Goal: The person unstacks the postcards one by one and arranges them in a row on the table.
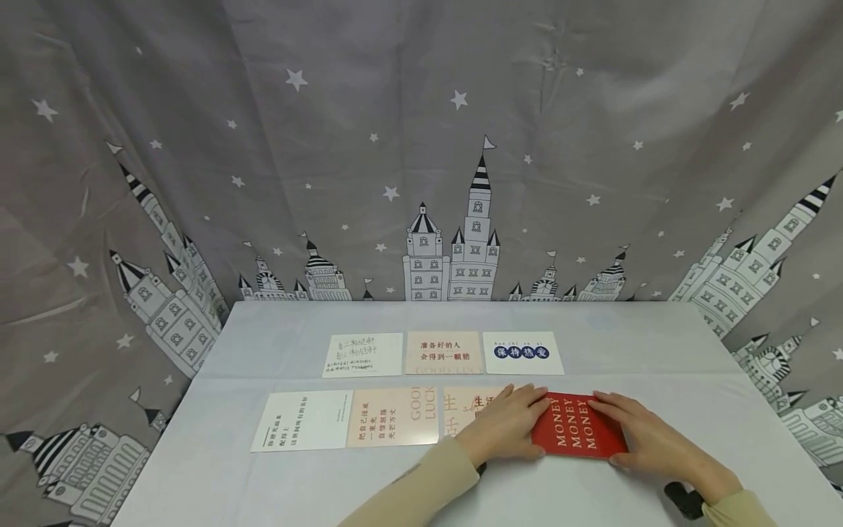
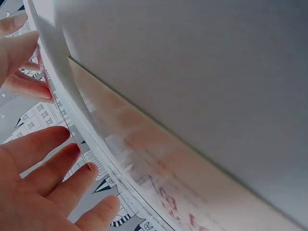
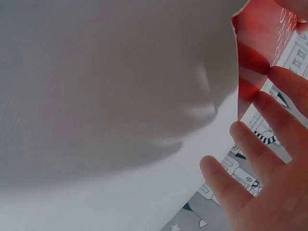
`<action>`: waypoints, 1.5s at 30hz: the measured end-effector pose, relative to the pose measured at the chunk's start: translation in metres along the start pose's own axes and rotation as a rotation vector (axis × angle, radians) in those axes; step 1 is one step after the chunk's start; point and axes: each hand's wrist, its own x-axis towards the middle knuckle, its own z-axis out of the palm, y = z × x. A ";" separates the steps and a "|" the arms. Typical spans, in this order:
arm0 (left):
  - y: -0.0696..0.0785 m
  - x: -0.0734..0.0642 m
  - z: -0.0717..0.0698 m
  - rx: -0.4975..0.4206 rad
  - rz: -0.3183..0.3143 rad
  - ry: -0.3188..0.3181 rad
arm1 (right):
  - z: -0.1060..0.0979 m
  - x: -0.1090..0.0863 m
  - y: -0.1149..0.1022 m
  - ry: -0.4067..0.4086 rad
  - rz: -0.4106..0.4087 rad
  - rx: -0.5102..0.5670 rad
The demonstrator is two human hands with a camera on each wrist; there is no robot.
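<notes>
A red card [image 1: 574, 428] printed with "MONEY" three times lies at the right end of the front row. My left hand [image 1: 502, 423] holds its left side, thumb near the front corner and fingers toward the back corner. On the opposite side, my right hand [image 1: 652, 435] holds it the same way. Part of a peach card [image 1: 457, 410] with red writing is covered by my left hand; its long edge crosses the left wrist view. In the right wrist view, fingertips [image 3: 239, 129] are right at the red card's edge.
Left in the front row lie a white card [image 1: 303, 420] and a peach "GOOD LUCK" card [image 1: 393, 417]. Behind them are a handwritten card [image 1: 364, 355], another peach card [image 1: 444, 353] and a white card with blue circles [image 1: 523, 353]. A grey castle-print curtain [image 1: 356, 110] hangs behind the white table [image 1: 276, 505].
</notes>
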 end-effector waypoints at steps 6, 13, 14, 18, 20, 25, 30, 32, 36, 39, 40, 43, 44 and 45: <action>0.003 0.010 0.001 0.006 -0.012 -0.009 | -0.001 0.000 0.010 -0.019 0.024 0.028; 0.006 0.021 0.002 0.009 -0.033 -0.034 | -0.002 0.003 0.017 -0.026 0.032 0.064; 0.006 0.022 0.002 0.008 -0.037 -0.036 | -0.002 0.003 0.018 -0.025 0.027 0.065; 0.007 0.025 0.003 0.011 -0.045 -0.039 | -0.004 0.004 0.021 -0.014 -0.004 0.072; 0.007 0.025 0.004 0.009 -0.051 -0.042 | -0.004 0.005 0.022 -0.021 -0.008 0.077; 0.008 0.027 0.005 0.011 -0.067 -0.047 | -0.004 0.008 0.024 -0.041 0.006 0.097; 0.008 0.028 0.006 0.041 -0.073 -0.049 | -0.004 0.010 0.024 -0.034 -0.005 0.086; 0.008 0.028 0.007 0.049 -0.075 -0.057 | -0.004 0.010 0.024 -0.032 -0.010 0.074; 0.008 0.027 0.008 0.052 -0.081 -0.072 | -0.003 0.010 0.023 -0.033 -0.004 0.067; 0.009 0.027 0.008 0.052 -0.084 -0.078 | -0.001 0.009 0.024 -0.030 0.002 0.068; 0.009 0.027 0.007 0.051 -0.086 -0.081 | -0.001 0.009 0.024 -0.028 0.002 0.070; 0.009 0.025 0.005 0.047 -0.087 -0.086 | 0.001 0.008 0.025 -0.023 0.003 0.071; 0.009 0.025 0.004 0.044 -0.088 -0.087 | 0.001 0.007 0.025 -0.020 0.002 0.071; 0.009 0.024 0.003 0.042 -0.088 -0.088 | 0.001 0.007 0.025 -0.015 0.005 0.070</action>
